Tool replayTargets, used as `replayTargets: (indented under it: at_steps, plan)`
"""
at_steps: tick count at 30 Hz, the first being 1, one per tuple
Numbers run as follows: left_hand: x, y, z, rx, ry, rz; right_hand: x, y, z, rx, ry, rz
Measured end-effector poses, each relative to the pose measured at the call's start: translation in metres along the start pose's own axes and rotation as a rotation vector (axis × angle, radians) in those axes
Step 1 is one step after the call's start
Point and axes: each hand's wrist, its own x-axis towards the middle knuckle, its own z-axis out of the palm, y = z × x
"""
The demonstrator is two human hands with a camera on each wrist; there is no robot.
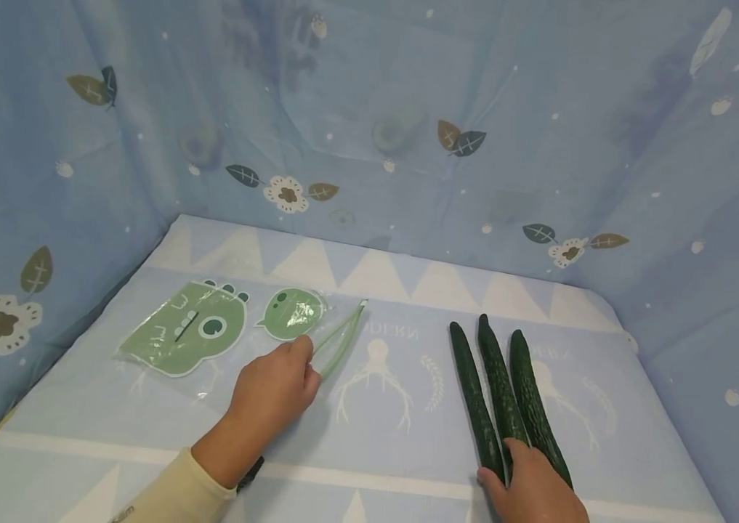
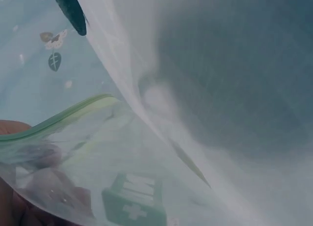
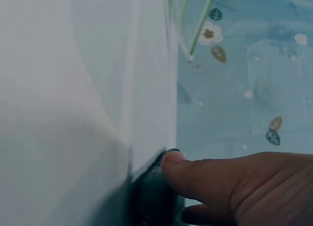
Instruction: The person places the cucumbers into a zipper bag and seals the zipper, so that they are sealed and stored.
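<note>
A clear zip bag (image 1: 192, 330) printed with a green cartoon dinosaur lies on the left of the table, and my left hand (image 1: 277, 381) pinches it near its green zip edge (image 1: 343, 349). The mouth gapes in a narrow loop to the right of the hand. Through the bag's clear film in the left wrist view, fingers (image 2: 44, 182) show. On the right, three long dark green cucumbers lie side by side. My right hand (image 1: 532, 487) grips the near end of the left cucumber (image 1: 474, 399), thumb on its left side. Its fingers partly hide the middle cucumber (image 1: 500, 385); the right cucumber (image 1: 535, 399) lies alongside.
A pale blue and white patterned cloth (image 1: 402, 450) covers the table. Blue curtains (image 1: 369, 109) with leaves and flowers hang behind and at both sides. A small black object (image 1: 250, 476) shows beside the left sleeve.
</note>
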Motion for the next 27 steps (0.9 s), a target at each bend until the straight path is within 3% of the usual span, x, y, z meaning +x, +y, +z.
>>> replayTargets:
  at_steps: [4,8,12,17,20,27]
  plan:
    - [-0.002,-0.002,0.001,0.002,0.057,0.025,0.001,-0.009,0.007,-0.049,-0.011,0.033]
    - [-0.001,-0.004,0.001,-0.002,0.08,0.032,0.0,-0.017,0.012,-0.07,0.067,0.064]
    - [0.003,-0.006,-0.002,-0.106,-0.02,-0.05,0.001,-0.023,0.009,-0.075,0.14,0.048]
    - [0.005,-0.008,-0.007,-0.26,-0.166,-0.197,0.005,-0.029,0.005,-0.105,0.116,0.038]
    - [0.005,-0.008,-0.007,-0.293,-0.172,-0.222,0.005,-0.03,0.004,-0.139,0.1,0.027]
    - [0.006,-0.01,-0.004,-0.298,-0.112,-0.211,0.001,-0.034,-0.001,-0.122,0.169,-0.009]
